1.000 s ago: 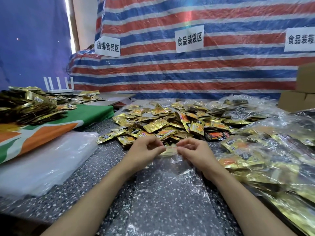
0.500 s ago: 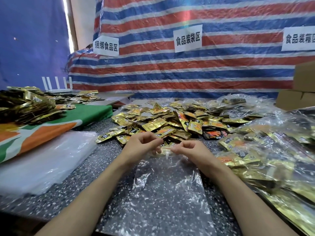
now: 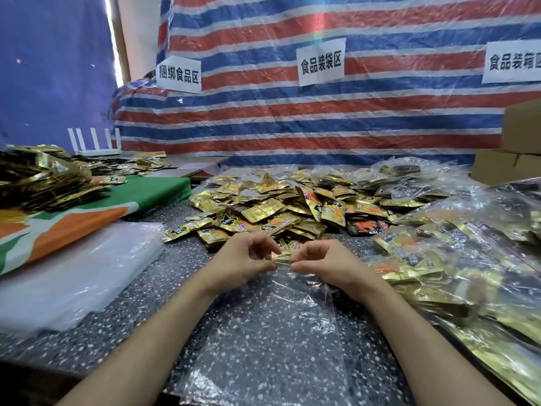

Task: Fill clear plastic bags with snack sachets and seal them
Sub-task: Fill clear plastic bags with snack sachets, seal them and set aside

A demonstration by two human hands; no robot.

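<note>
An empty clear plastic bag (image 3: 272, 332) lies flat on the speckled dark table (image 3: 164, 276), its mouth pointing away from me. My left hand (image 3: 243, 259) and my right hand (image 3: 325, 263) pinch the far top edge of the bag between thumb and fingers, close together. Just beyond my fingers lies a loose heap of gold snack sachets (image 3: 272, 212). The bag holds no sachets that I can see.
Filled clear bags of sachets (image 3: 456, 259) pile up on the right. A stack of flat clear bags (image 3: 67, 276) lies at left beside a green and orange cloth (image 3: 87, 212) with more gold sachets (image 3: 44, 177). Cardboard boxes (image 3: 515, 142) stand far right; a striped tarp hangs behind.
The bag has shifted slightly and its left side has flattened. Both hands stay at the bag's mouth, fingers working the edge.
</note>
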